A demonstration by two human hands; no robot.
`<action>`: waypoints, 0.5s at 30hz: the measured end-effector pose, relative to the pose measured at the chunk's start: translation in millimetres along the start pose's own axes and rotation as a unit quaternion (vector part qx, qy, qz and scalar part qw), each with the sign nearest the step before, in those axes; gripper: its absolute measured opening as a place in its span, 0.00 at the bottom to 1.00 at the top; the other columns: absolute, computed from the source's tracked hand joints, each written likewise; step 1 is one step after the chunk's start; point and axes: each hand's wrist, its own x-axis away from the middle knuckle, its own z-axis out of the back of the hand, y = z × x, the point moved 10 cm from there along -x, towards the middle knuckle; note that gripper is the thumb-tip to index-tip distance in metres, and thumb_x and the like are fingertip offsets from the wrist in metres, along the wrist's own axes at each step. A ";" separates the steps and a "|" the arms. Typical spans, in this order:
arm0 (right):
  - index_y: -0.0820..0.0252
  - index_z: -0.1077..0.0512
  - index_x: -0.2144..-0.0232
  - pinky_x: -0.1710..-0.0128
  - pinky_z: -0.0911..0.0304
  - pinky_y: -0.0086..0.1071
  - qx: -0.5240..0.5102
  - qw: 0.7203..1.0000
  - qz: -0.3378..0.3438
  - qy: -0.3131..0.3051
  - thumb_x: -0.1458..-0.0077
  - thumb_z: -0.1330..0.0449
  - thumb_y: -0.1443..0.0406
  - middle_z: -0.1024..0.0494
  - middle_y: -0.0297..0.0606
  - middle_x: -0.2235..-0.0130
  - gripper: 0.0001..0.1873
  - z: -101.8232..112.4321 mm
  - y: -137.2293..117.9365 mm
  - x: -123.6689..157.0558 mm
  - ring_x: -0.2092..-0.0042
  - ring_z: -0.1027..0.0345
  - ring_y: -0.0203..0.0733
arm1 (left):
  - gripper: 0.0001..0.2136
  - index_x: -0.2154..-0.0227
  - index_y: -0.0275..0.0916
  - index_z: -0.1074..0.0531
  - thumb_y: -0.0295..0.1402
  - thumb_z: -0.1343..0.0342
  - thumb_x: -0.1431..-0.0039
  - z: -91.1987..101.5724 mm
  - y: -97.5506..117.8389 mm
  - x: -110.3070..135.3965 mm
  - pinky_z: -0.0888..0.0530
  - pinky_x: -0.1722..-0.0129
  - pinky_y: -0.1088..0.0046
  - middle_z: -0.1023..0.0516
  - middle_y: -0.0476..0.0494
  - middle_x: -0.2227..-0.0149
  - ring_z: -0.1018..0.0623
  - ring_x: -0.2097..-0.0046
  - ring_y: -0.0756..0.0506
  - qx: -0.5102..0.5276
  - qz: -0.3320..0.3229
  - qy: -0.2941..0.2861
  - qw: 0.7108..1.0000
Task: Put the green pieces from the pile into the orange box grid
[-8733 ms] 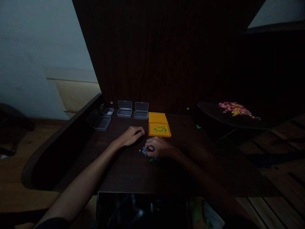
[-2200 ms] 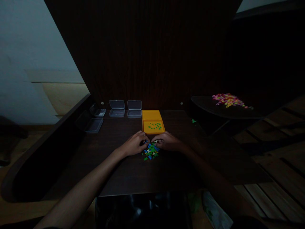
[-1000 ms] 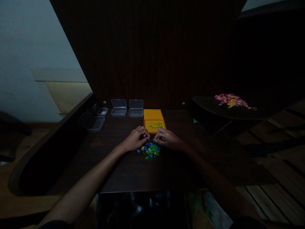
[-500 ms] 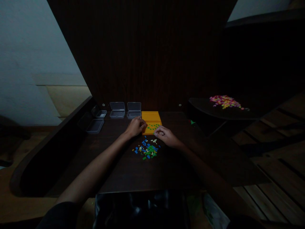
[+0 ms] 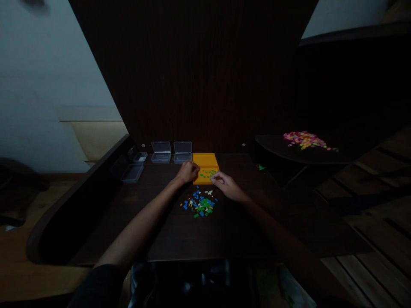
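Note:
An open orange box (image 5: 205,160) lies at the back middle of the dark wooden table (image 5: 160,231), with small green pieces (image 5: 207,173) in its tray. My left hand (image 5: 187,172) rests at the box's left edge, fingers curled and pinched together over the tray. At the box's front right corner my right hand (image 5: 224,186) has its fingers curled; what they hold is too small to see. A loose pile of tiny blue, green and yellow pieces (image 5: 199,204) lies on the table just in front of both hands.
Two clear plastic boxes (image 5: 171,152) stand open left of the orange box; two more clear boxes (image 5: 131,167) sit by the table's left rim. A heap of pink and yellow pieces (image 5: 303,140) lies on a dark side shelf at right. A dark panel rises behind.
Both hands have left the pile of small pieces and moved away from me to the orange box. The pile is now uncovered and more spread out.

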 end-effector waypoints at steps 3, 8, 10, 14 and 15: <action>0.61 0.32 0.67 0.69 0.40 0.29 -0.026 0.999 -0.018 0.002 0.47 0.41 0.53 0.29 0.34 0.68 0.16 1.4 2.1 -1.1 0.69 0.37 0.35 | 0.12 0.63 0.33 0.20 0.24 0.49 0.43 8.9 2.9 5.0 0.28 0.56 0.69 0.23 0.41 0.66 0.24 0.62 0.45 0.011 -0.004 0.005 1.000; 0.60 0.34 0.68 0.79 0.53 0.26 -0.095 0.992 -0.078 -0.008 0.51 0.39 0.49 0.39 0.25 0.78 0.21 -2.0 12.7 -1.6 0.78 0.48 0.29 | 0.13 0.55 0.34 0.24 0.27 0.46 0.42 25.7 36.8 26.3 0.28 0.56 0.67 0.26 0.41 0.63 0.25 0.60 0.45 0.060 -0.116 0.017 0.991; 0.59 0.34 0.68 0.81 0.56 0.26 -0.122 0.988 -0.093 -0.018 0.53 0.38 0.47 0.42 0.23 0.80 0.23 -5.3 14.9 -1.2 0.80 0.51 0.28 | 0.12 0.54 0.35 0.25 0.29 0.45 0.41 27.8 55.3 37.5 0.28 0.56 0.68 0.27 0.42 0.62 0.26 0.59 0.45 0.076 -0.171 0.008 0.982; 0.59 0.35 0.68 0.82 0.59 0.25 -0.153 0.982 -0.103 -0.034 0.54 0.37 0.45 0.45 0.21 0.82 0.25 -9.6 13.8 -0.8 0.82 0.54 0.27 | 0.10 0.55 0.37 0.26 0.29 0.47 0.38 28.4 81.6 52.0 0.27 0.55 0.69 0.26 0.41 0.59 0.25 0.56 0.46 0.084 -0.240 0.006 0.967; 0.59 0.35 0.68 0.82 0.60 0.25 -0.156 0.982 -0.104 -0.035 0.55 0.37 0.45 0.45 0.21 0.82 0.25 -9.8 13.2 -0.7 0.82 0.54 0.27 | 0.10 0.55 0.37 0.26 0.29 0.48 0.37 27.3 85.7 53.6 0.27 0.55 0.70 0.26 0.41 0.59 0.25 0.56 0.46 0.082 -0.251 0.005 0.965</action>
